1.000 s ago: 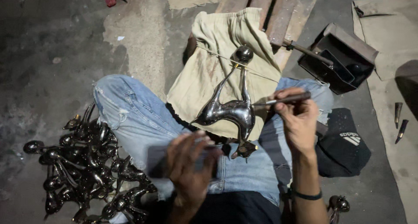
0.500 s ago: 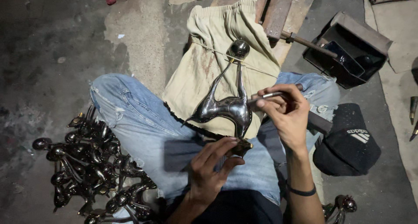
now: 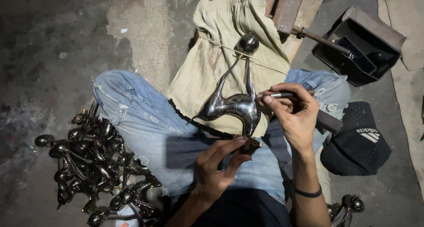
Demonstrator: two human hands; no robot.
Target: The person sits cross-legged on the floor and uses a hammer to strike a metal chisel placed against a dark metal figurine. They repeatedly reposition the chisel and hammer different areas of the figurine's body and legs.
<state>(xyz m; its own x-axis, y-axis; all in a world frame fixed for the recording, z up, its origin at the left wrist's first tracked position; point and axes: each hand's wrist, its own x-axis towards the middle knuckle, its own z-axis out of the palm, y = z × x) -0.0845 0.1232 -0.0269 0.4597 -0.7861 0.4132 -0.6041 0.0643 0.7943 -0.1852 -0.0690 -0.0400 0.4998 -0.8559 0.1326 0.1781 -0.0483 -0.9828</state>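
Note:
A shiny metal figure [image 3: 234, 104] with a curved body, two thin arms and a ball on top stands upright over my lap. My left hand [image 3: 216, 165] grips its small base from below. My right hand [image 3: 293, 112] holds a thin metal tool [image 3: 276, 95] whose tip touches the figure's right side. A beige cloth [image 3: 221, 63] lies over my jeans behind the figure.
A heap of several similar dark metal figures [image 3: 88, 160] lies on the floor at my left knee. More such pieces [image 3: 346, 207] sit at lower right. A black cap [image 3: 357, 141] lies right of my leg. An open dark box [image 3: 357, 48] and wooden planks [image 3: 287, 6] are ahead.
My left hand has come down from in front of the camera and closed on the figure's base. My right hand stays with the tool against the figure.

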